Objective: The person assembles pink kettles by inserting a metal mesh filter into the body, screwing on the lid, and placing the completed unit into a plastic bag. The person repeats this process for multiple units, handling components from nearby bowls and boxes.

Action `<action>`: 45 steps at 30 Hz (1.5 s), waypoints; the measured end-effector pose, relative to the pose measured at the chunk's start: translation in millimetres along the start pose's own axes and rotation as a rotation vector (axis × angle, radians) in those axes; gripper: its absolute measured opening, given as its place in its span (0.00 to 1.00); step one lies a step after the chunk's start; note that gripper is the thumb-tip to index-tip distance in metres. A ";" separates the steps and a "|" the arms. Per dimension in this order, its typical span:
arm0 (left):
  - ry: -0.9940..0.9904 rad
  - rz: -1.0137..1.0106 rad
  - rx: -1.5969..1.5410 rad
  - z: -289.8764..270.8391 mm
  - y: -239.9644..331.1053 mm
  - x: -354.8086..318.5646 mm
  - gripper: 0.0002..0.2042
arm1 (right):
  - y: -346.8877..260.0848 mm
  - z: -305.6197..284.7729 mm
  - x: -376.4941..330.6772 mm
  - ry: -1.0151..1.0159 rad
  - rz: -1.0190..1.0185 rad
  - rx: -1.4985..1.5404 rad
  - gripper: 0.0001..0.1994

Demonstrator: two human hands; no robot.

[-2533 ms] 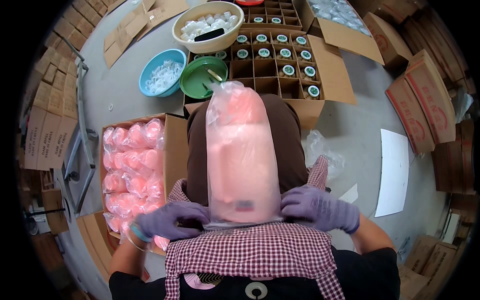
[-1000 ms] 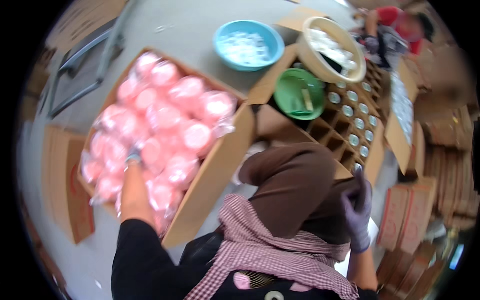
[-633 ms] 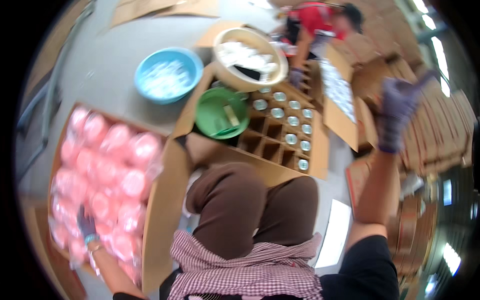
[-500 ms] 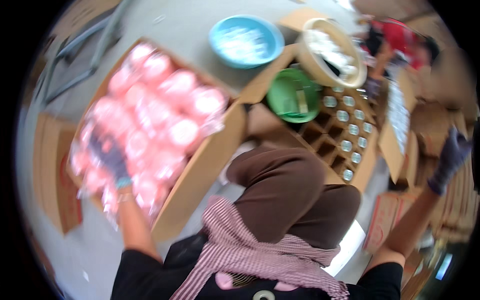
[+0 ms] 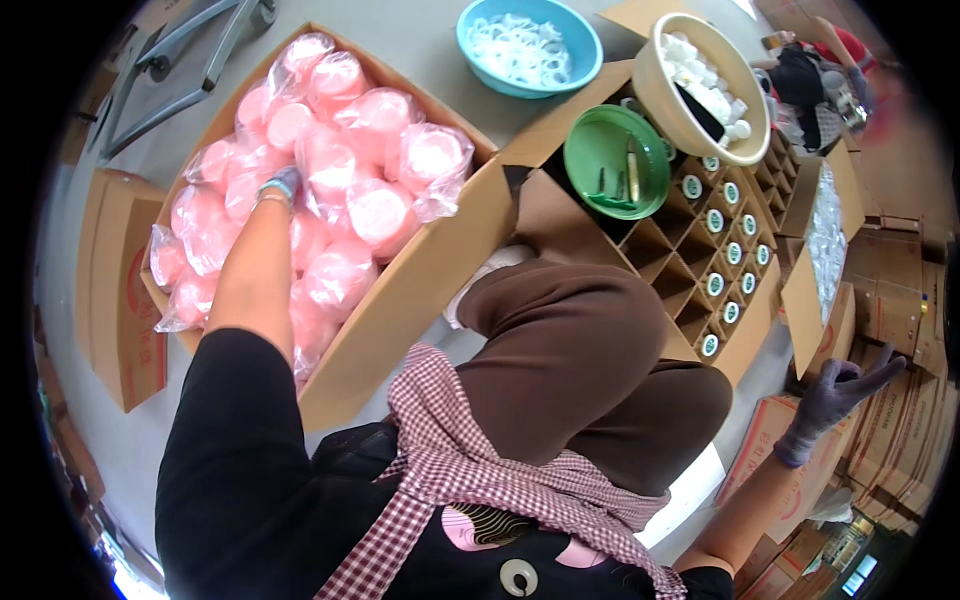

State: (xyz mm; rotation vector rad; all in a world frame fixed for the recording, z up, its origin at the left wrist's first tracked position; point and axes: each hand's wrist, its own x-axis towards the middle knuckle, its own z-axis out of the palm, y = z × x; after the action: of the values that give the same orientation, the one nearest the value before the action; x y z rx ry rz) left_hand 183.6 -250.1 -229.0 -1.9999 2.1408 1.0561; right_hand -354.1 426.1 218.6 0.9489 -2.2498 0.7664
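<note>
The left hand (image 5: 280, 185) reaches deep into the cardboard box (image 5: 420, 290) among the pink bagged stacks (image 5: 340, 190), fingers buried so its grip cannot be told; the gloved right hand (image 5: 835, 395) hangs spread and empty, far right of the box. The stacks look light, their film slippery and crushable, best clasped around the middle.

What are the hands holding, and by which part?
The right hand holds nothing, fingers spread in air. The left hand reaches among the pink bags; any grip is hidden.
</note>
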 end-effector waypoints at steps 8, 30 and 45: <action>0.688 0.262 -0.738 -58.5 139.0 -195.9 0.20 | -25.7 -49.1 -13.2 0.107 -0.026 0.124 0.48; -1.007 0.127 -1.128 -29.6 253.8 -491.9 0.34 | -135.4 -51.2 -144.3 -0.258 -0.287 1.200 0.46; -0.768 0.209 -1.428 -3.0 190.3 -438.6 0.37 | -75.8 254.8 -35.9 -0.263 0.368 0.648 0.42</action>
State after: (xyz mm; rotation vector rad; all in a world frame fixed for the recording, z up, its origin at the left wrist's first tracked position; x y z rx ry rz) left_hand 91.9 121.1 57.9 -0.9656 1.1152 3.2131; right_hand -346.6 222.4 44.2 0.9601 -2.4830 1.6927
